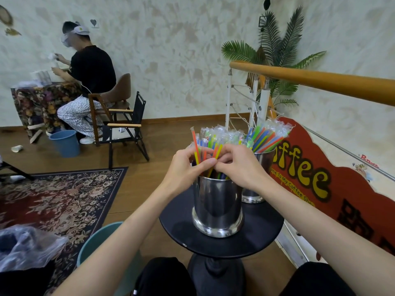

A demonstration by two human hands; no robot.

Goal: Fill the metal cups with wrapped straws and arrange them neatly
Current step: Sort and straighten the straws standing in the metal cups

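- Floor: brown wood, patterned rug [59,195] at left, dark red with floral border.
- Red "Coffee" sign board [333,195] leaning along right wall, under wooden handrail [320,82]; fake palm plant [275,50] behind rail.
- Second person [89,77] seated far left on a chair at a floral-cloth table, handling something white; blue bin [65,143] by their feet.
- Black folding chair [126,127] mid-left, unoccupied.
- Round black pedestal table [181,229] directly in front of wearer, between the knees.
- Teal bucket [96,244] on floor left of table; clear plastic bag [27,246] bottom left.
- Near metal cup [217,206] upright on table, packed with wrapped straws [210,138] standing up, multicolour, clear wrappers.
- Far metal cup [259,165] behind and right of near one, just beside it, its own straw bundle [267,135] fanned to the right.
- Left hand [188,165] over near cup rim, fingers curled, pinching straws with thumb and forefinger.
- Right hand [237,165] opposite, fingers curled into same bunch, gripping straws; fingertips of both hands meet over the cup mouth.
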